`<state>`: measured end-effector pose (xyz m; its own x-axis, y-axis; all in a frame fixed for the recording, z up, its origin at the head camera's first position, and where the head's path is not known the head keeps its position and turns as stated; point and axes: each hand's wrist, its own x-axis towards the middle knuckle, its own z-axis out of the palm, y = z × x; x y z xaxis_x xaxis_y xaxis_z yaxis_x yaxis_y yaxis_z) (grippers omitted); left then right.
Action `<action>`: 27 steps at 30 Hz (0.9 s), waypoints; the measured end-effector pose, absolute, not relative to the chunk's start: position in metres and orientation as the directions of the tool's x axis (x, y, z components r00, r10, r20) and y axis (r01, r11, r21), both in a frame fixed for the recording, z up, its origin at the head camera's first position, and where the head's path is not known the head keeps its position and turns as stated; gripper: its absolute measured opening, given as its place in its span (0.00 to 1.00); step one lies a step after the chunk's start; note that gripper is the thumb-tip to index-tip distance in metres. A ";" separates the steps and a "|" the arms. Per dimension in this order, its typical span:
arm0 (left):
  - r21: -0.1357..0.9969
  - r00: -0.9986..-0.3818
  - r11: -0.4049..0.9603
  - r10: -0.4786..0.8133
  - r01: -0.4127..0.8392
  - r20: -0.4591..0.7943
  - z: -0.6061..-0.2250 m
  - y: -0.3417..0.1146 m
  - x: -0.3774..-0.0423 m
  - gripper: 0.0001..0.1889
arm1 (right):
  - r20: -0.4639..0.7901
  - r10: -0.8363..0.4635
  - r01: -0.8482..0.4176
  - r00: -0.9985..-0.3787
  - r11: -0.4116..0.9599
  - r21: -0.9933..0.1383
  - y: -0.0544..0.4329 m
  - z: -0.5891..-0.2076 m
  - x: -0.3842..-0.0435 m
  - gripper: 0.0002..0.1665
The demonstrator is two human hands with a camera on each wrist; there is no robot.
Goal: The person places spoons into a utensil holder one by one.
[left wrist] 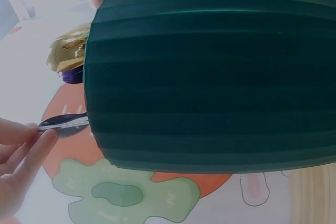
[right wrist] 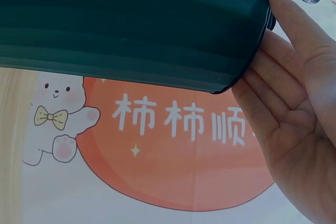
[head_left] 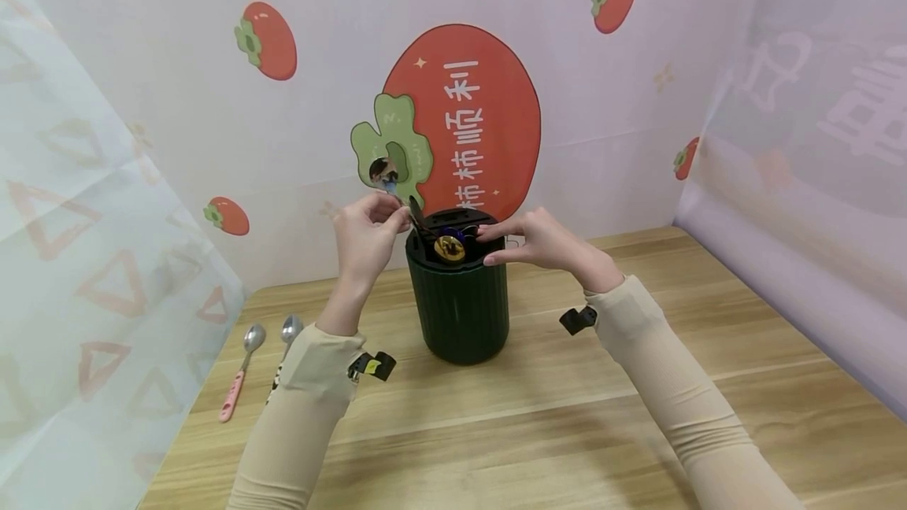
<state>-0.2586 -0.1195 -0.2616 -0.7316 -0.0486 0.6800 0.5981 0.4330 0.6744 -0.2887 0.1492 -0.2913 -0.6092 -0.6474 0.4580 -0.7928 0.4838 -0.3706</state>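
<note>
My left hand (head_left: 364, 238) pinches a shiny silver spoon (head_left: 383, 171), its bowl up and its handle slanting down to the left side of a dark green ribbed utensil holder (head_left: 460, 313). Close by the pinching fingers, a black spoon (head_left: 416, 212) leans out of the holder. A gold spoon bowl (head_left: 449, 249) shows at the opening, in front of a dark blue one (left wrist: 73, 74). My right hand (head_left: 546, 242) grips the holder's right rim between thumb and fingers. The holder stands upright and hides the lower ends of the spoons.
On the wooden table (head_left: 567, 415), a spoon with a pink handle (head_left: 232, 394) lies at the left. Another spoon (head_left: 290, 327) lies beside it, partly covered by my left sleeve. A printed cloth (head_left: 319, 124) hangs behind the table.
</note>
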 end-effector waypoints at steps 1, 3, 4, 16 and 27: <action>0.670 -0.730 0.439 -0.044 0.599 0.682 -0.262 -0.119 -0.259 0.04 | 0.459 -0.647 -0.793 -0.608 0.483 -0.371 0.149 -0.291 -0.289 0.22; 0.656 -0.726 0.461 -0.036 0.598 0.687 -0.263 -0.119 -0.260 0.04 | 0.464 -0.646 -0.795 -0.606 0.480 -0.370 0.149 -0.291 -0.289 0.22; 0.650 -0.726 0.474 -0.032 0.594 0.687 -0.264 -0.119 -0.261 0.04 | 0.466 -0.646 -0.797 -0.604 0.480 -0.367 0.149 -0.291 -0.289 0.22; 0.626 -0.762 0.557 0.019 0.546 0.647 -0.266 -0.119 -0.260 0.05 | 0.460 -0.646 -0.793 -0.609 0.486 -0.366 0.150 -0.292 -0.290 0.23; 0.597 -0.770 0.604 0.045 0.528 0.636 -0.270 -0.120 -0.262 0.04 | 0.479 -0.648 -0.806 -0.592 0.477 -0.350 0.150 -0.292 -0.289 0.22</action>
<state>-0.2621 -0.1204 -0.2702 -0.7705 0.0453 0.6359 0.5280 0.6042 0.5968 -0.2892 0.1498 -0.2916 -0.5921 -0.6481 0.4790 -0.8059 0.4773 -0.3505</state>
